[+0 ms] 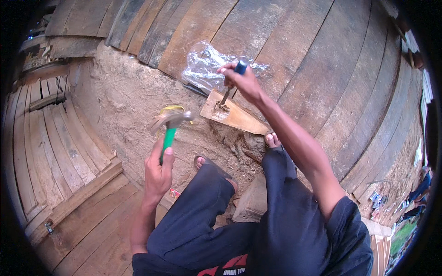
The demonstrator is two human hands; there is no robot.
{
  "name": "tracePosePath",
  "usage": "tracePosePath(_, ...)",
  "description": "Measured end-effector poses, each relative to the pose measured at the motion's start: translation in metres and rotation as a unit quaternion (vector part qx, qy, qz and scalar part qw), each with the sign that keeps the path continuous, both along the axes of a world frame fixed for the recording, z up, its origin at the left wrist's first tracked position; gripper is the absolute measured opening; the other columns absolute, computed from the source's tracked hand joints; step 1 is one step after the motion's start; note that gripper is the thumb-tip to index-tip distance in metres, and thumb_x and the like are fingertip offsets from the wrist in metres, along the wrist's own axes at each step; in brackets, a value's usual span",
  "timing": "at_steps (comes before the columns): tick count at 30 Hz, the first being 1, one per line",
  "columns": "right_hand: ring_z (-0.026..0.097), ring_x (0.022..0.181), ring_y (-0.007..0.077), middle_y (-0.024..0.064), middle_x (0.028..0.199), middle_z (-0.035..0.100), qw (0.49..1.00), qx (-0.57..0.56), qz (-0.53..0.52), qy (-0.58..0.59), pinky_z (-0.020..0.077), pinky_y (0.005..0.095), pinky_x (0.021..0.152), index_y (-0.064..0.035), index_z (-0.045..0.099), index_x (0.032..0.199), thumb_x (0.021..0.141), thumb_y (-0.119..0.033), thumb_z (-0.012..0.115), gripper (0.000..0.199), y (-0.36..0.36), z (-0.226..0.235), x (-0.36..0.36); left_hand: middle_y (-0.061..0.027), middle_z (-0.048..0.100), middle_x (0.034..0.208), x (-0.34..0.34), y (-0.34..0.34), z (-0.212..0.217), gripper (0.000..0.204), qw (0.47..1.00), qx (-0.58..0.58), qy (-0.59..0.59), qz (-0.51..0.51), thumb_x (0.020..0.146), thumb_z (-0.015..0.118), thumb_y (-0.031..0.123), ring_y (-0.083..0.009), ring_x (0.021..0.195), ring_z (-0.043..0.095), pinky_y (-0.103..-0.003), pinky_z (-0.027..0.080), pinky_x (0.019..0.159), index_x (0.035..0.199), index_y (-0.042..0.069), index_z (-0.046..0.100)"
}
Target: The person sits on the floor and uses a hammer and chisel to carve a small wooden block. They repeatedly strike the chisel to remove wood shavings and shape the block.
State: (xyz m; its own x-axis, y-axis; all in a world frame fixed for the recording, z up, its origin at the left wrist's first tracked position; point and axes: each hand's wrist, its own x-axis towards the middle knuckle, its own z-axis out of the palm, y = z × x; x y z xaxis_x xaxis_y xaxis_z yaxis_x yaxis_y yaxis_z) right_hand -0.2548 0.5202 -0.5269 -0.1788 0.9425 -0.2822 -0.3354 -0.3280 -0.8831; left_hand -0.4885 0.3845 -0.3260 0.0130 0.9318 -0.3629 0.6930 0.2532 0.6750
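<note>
My left hand (159,172) is closed round the green handle of a claw hammer (169,133), raised to the left of the work, its head slightly blurred. My right hand (244,84) grips a chisel (240,67) with a blue handle. The chisel's blade stands tilted in a rough, chipped hollow near the wide end of a tapered wooden block (244,118). Wood chips lie in and around that hollow. My foot (272,139) presses against the block's narrow end. Part of the chisel's shaft is hidden by my fingers.
A crumpled clear plastic sheet (202,64) lies just beyond the block, on wide wooden planks (313,60). Sandy ground with wood shavings (124,92) spreads to the left. More planks (55,147) stand at the far left. A wood offcut (251,200) rests between my legs.
</note>
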Motion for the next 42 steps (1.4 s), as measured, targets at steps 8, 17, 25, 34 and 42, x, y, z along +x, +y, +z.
tracePosePath(8, 0.054, 0.054, 0.0068, 0.001, 0.063, 0.058, 0.992, 0.047, -0.065, -0.1, 0.041, 0.0214, 0.049, 0.0015, 0.068, 0.095, 0.096, -0.021, 0.06, 0.024, -0.013, 0.065, 0.004, 0.0056, 0.04, 0.064, -0.01, -0.008, -0.015, 0.038, 0.982, -0.005, -0.132, 0.134, 0.102, 0.047, 0.027, -0.0012, 0.054, 0.034, -0.02, 0.027, 0.046, 0.127, -0.002, 0.047)
tracePosePath(17, 0.053, 0.056, 0.0079, 0.0021, 0.064, 0.061, 0.986, 0.064, -0.082, -0.133, 0.0422, 0.0266, 0.05, 0.001, 0.071, 0.092, 0.091, -0.026, 0.066, 0.027, -0.022, 0.042, -0.011, 0.0048, 0.04, 0.062, -0.012, -0.009, -0.019, 0.032, 0.986, 0.001, -0.136, 0.091, 0.102, 0.047, 0.029, -0.0015, 0.054, 0.034, -0.021, 0.027, 0.046, 0.113, -0.001, 0.05)
tracePosePath(25, 0.05, 0.059, 0.0051, -0.0013, 0.065, 0.057, 0.984, 0.063, -0.04, -0.162, 0.0385, 0.0229, 0.051, 0.0009, 0.069, 0.096, 0.094, -0.022, 0.063, 0.024, -0.027, 0.037, -0.01, 0.0052, 0.039, 0.062, -0.011, -0.008, -0.022, 0.032, 0.983, -0.004, -0.156, 0.099, 0.102, 0.046, 0.029, -0.0012, 0.053, 0.033, -0.021, 0.027, 0.045, 0.112, -0.002, 0.049)
tracePosePath(34, 0.049, 0.058, 0.0045, -0.0024, 0.065, 0.057, 0.986, 0.066, -0.037, -0.151, 0.0376, 0.0228, 0.052, -0.0008, 0.07, 0.092, 0.094, -0.023, 0.063, 0.023, -0.03, 0.037, -0.011, 0.006, 0.036, 0.063, -0.009, -0.005, -0.025, 0.037, 0.98, -0.014, -0.174, 0.097, 0.102, 0.046, 0.028, -0.0011, 0.054, 0.032, -0.02, 0.026, 0.046, 0.123, -0.003, 0.047)
tracePosePath(42, 0.05, 0.059, 0.0049, -0.0018, 0.065, 0.058, 0.984, 0.069, -0.038, -0.162, 0.0388, 0.0227, 0.053, -0.0004, 0.069, 0.091, 0.094, -0.024, 0.063, 0.024, -0.029, 0.036, -0.008, 0.0064, 0.036, 0.063, -0.004, -0.004, -0.021, 0.038, 0.975, -0.031, -0.193, 0.109, 0.102, 0.046, 0.028, -0.0008, 0.054, 0.031, -0.02, 0.025, 0.046, 0.124, -0.002, 0.047)
